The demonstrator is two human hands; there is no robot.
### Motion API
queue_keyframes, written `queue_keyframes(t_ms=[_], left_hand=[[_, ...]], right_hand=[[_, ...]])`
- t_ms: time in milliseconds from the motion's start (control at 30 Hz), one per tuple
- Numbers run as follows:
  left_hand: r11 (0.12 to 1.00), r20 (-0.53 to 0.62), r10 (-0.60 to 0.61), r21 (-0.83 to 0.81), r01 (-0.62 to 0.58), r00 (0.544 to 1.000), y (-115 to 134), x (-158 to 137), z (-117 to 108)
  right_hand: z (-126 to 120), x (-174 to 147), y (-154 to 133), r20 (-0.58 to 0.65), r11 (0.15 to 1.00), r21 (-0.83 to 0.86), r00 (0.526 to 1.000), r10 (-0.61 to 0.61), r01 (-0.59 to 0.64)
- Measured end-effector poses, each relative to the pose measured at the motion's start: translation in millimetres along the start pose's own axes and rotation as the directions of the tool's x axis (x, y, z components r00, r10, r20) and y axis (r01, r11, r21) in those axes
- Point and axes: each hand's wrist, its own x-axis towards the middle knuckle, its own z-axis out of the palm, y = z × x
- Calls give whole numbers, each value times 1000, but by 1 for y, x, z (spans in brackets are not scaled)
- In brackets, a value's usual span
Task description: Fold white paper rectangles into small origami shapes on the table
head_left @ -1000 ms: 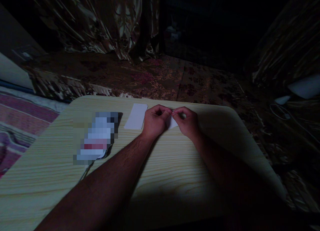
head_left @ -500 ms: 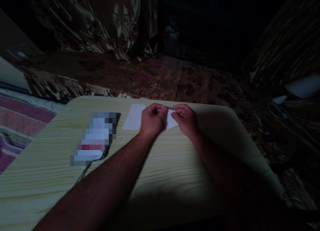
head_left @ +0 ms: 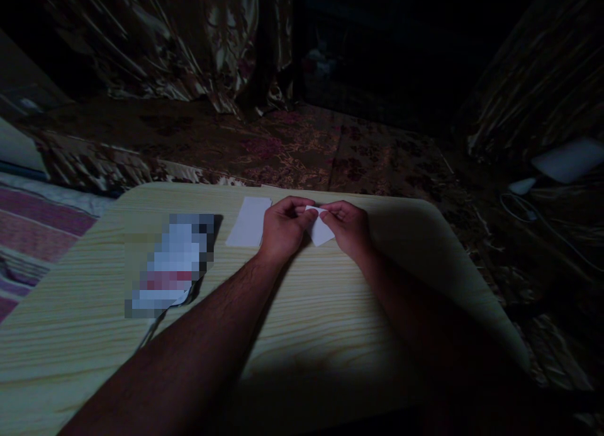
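A small piece of folded white paper (head_left: 321, 233) is between my two hands, above the far middle of the wooden table. My left hand (head_left: 284, 227) pinches its left side, thumb on the near face and fingers behind. On its right side, my right hand (head_left: 346, 225) grips the paper with thumb and fingers, and the two thumbs nearly meet. The fingertips behind the paper are hidden. Just left of my left hand lies a stack of white paper (head_left: 248, 222), partly covered by that hand.
A pixelated, phone-like object (head_left: 174, 260) with a cable lies on the left of the light wooden table (head_left: 302, 335). Past the far edge are a dark patterned cover (head_left: 283, 143) and curtains (head_left: 212, 46). A white lamp-like object (head_left: 569, 160) with a cord is at the right.
My thumbs have come closer together on the white paper, and its top point now shows between them. The view has shifted slightly; the stack and the phone-like object stay in place.
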Motion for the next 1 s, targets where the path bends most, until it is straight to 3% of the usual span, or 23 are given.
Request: queue_keyframes(t_ms=[1000], left_hand=[[1000,-10,-8,27,8,1000,3,-2,1]], right_hand=[[-1,-1,-3,9,1000,-10,1000,25,-25]])
